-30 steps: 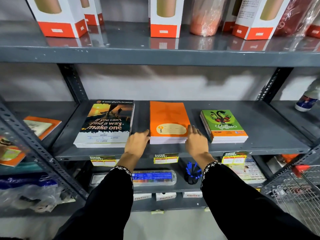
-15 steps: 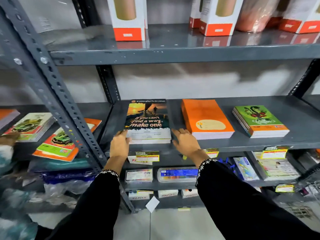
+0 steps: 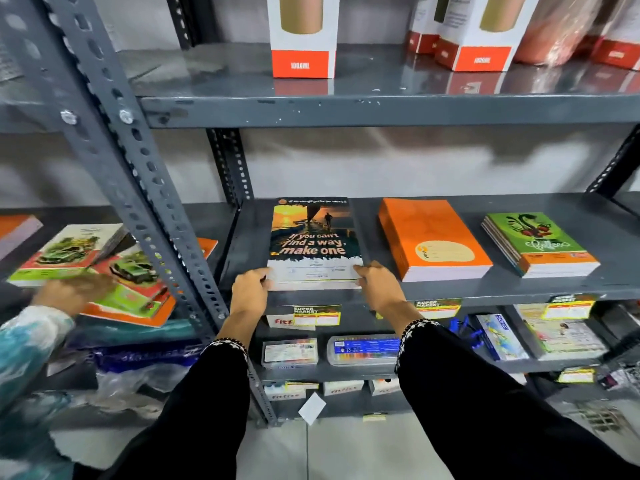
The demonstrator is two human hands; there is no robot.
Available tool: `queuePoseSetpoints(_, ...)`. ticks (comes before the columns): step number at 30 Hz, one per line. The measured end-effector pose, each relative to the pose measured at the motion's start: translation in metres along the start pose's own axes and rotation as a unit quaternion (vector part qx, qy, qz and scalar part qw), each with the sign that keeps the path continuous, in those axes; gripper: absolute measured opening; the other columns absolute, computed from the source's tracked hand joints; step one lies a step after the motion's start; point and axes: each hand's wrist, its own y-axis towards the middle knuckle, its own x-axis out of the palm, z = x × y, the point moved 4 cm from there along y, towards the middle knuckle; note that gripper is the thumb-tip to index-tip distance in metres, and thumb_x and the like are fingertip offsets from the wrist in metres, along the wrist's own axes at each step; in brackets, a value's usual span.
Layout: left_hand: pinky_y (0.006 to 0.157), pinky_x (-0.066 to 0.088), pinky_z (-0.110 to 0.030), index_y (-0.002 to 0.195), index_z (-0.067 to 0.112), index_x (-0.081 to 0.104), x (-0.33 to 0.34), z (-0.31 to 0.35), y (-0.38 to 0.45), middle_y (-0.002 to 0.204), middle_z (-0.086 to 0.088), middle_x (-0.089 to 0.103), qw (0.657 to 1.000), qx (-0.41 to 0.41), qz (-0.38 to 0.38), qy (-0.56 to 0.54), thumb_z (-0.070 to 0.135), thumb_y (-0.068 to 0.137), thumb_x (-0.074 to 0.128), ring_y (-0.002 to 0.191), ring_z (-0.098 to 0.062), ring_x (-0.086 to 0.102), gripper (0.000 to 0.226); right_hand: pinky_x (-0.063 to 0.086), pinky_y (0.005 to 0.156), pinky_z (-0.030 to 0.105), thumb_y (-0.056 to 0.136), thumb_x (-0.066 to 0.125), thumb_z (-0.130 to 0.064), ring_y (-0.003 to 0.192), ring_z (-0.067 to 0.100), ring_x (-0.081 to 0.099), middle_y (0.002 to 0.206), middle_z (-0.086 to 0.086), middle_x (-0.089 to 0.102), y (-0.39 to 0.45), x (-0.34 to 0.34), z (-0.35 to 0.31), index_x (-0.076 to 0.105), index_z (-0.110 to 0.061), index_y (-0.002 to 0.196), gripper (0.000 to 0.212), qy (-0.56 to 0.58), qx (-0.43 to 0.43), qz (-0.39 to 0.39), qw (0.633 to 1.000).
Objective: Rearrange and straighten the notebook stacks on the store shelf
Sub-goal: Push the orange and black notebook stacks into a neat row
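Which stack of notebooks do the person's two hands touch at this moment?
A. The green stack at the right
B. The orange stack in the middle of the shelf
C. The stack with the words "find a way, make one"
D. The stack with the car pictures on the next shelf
C: the left hand and the right hand rest at the two front corners of the "find a way" stack; the orange stack and green stack lie untouched.

The notebook cover [image 3: 313, 242] reads "If you can't find a way, make one". At its 6 o'clock, a yellow shelf tag [image 3: 317, 315] says "SUPER MARKET"; another tag [image 3: 437, 307] at 4 o'clock repeats it. At 12 o'clock, the white-and-orange box [image 3: 302, 36] shows "1000ML"
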Motion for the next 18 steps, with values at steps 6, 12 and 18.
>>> queuePoseSetpoints(6, 0.075, 0.038, -0.021, 0.110, 0.012, 0.068, -0.001, -0.002, 0.009, 0.087, -0.006, 0.061, 1.000, -0.009, 0.003, -0.014, -0.005, 0.088, 0.047, 0.078, -0.018, 0.050, 0.035, 0.044, 0.102, 0.037, 0.096, 0.046, -0.007, 0.121, 0.035, 0.053, 0.134, 0.019, 0.050, 0.006, 0.001, -0.003, 0.051, -0.014, 0.136, 0.041, 0.017, 0.007, 0.008, 1.000)
queuePoseSetpoints(12, 0.078, 0.048, -0.034, 0.089, 0.009, 0.063, -0.003, 0.005, 0.005, 0.102, -0.020, 0.061, 0.998, 0.022, -0.025, 0.058, 0.001, 0.089, 0.048, 0.085, -0.037, 0.058, 0.017, 0.041, 0.105, 0.037, 0.096, 0.047, -0.016, 0.122, 0.034, 0.051, 0.135, 0.018, 0.048, 0.007, 0.000, -0.002, 0.048, -0.014, 0.138, 0.042, 0.010, -0.001, -0.005, 1.000)
queuePoseSetpoints(18, 0.090, 0.047, -0.043, 0.124, 0.008, 0.054, 0.001, 0.010, -0.002, 0.123, -0.020, 0.051, 0.984, 0.075, -0.040, 0.160, 0.011, 0.095, 0.043, 0.105, -0.040, 0.056, 0.031, 0.047, 0.095, 0.040, 0.097, 0.043, -0.017, 0.118, 0.035, 0.052, 0.127, 0.019, 0.051, 0.006, 0.001, -0.004, 0.046, -0.011, 0.136, 0.040, -0.054, -0.022, -0.024, 0.998)
